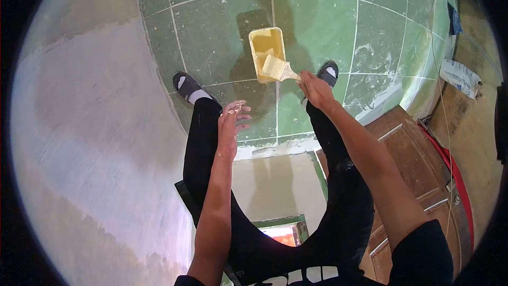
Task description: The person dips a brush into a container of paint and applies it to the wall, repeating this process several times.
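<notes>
In the head view, my right hand (317, 89) is closed round the handle of a wide paintbrush (280, 69). The brush's bristles are coated in a cream colour and hang over the near right part of a cream rectangular tub (252, 47). Pale yellowish material lies inside the tub, which stands on the green floor between my feet. My left hand (233, 119) is held near my left knee, fingers apart and holding nothing. White smears mark its fingers.
Green floor tiles (211, 32) carry white splashes at the right. A wall (106, 106) with pale patches rises on the left. At the right are a brown panelled door (413, 159), a white printed bag (459, 78) and a thin cable (442, 100).
</notes>
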Demonstrator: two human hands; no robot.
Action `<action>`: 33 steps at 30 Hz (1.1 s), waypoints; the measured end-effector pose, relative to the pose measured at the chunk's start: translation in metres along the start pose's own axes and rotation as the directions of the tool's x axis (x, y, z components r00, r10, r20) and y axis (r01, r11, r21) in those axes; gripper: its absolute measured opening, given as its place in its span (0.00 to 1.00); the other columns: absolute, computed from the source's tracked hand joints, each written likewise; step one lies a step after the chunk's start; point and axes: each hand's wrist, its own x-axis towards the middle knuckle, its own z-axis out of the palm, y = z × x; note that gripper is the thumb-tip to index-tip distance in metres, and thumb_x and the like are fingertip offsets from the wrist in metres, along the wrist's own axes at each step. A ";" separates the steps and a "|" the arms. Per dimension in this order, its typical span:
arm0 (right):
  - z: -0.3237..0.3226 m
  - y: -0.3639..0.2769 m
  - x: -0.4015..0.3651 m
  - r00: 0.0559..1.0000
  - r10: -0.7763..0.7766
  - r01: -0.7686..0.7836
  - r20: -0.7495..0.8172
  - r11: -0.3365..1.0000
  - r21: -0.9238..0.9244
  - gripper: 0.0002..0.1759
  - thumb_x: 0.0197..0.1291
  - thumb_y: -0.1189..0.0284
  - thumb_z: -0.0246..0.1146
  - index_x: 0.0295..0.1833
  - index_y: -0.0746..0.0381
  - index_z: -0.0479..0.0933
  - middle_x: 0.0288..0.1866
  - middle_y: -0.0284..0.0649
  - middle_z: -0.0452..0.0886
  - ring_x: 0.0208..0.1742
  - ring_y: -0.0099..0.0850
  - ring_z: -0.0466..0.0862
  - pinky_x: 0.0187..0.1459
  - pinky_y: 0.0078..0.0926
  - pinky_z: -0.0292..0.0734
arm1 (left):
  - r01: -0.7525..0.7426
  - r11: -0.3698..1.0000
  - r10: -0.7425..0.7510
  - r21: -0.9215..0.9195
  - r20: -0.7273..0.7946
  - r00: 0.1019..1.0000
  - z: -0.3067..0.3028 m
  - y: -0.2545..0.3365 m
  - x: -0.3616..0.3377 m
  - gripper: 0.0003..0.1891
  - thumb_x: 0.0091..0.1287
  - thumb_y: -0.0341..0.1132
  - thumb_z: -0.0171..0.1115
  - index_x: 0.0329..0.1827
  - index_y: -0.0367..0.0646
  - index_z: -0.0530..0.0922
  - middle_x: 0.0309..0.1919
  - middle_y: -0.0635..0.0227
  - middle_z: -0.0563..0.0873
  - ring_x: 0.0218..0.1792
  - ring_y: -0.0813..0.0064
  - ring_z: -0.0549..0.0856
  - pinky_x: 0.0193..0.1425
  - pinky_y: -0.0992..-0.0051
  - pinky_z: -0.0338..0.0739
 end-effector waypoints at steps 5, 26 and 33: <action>-0.002 -0.004 -0.002 0.998 0.043 -0.042 0.039 0.999 -0.028 0.14 0.72 0.65 0.55 0.55 0.62 0.68 0.47 0.51 0.80 0.47 0.55 0.81 0.46 0.50 0.76 | -0.012 1.000 0.012 0.009 0.003 1.000 -0.001 0.001 0.000 0.19 0.73 0.46 0.53 0.59 0.45 0.78 0.46 0.66 0.85 0.43 0.73 0.83 0.45 0.70 0.78; -0.001 0.011 0.007 0.998 0.044 -0.046 -0.049 0.998 -0.052 0.12 0.73 0.64 0.52 0.54 0.59 0.69 0.47 0.48 0.79 0.51 0.52 0.81 0.48 0.50 0.78 | -0.018 1.000 0.018 -0.004 0.015 1.000 -0.001 0.003 -0.001 0.20 0.73 0.48 0.53 0.60 0.44 0.77 0.47 0.67 0.84 0.44 0.74 0.82 0.46 0.70 0.78; 0.007 0.018 0.010 0.998 0.012 -0.015 -0.054 0.998 -0.058 0.12 0.74 0.64 0.52 0.53 0.60 0.68 0.44 0.50 0.78 0.48 0.53 0.81 0.45 0.52 0.77 | -0.027 1.000 0.027 0.001 0.023 0.999 0.000 0.001 -0.002 0.21 0.72 0.49 0.53 0.60 0.45 0.77 0.47 0.67 0.84 0.45 0.74 0.82 0.47 0.69 0.77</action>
